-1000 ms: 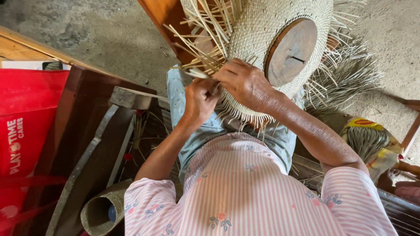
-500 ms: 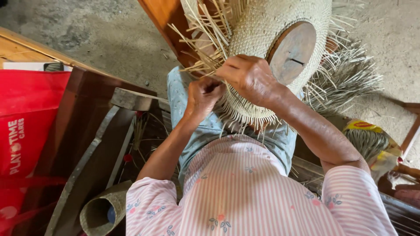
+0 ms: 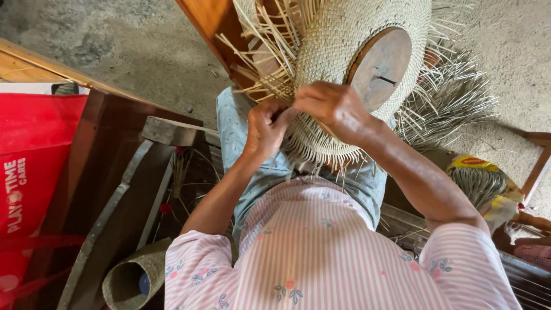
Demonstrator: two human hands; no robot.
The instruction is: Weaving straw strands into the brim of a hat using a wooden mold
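My left hand [image 3: 265, 127] and right hand [image 3: 333, 106] have risen along the hat [image 3: 338, 40]; fingers pinch straw strands [image 3: 270, 72] just above, weaving the brim onward.

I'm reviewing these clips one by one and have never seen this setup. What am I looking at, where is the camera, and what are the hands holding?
There is no machine: a person works with bare hands. The single camera sits on their head, looking down over a pink striped shirt. Both hands meet at the edge of a half-woven straw hat fitted over a round wooden block, resting on their lap. The left hand and right hand pinch loose straw strands at the brim. A red bag lies at the left, and a rolled mat below.
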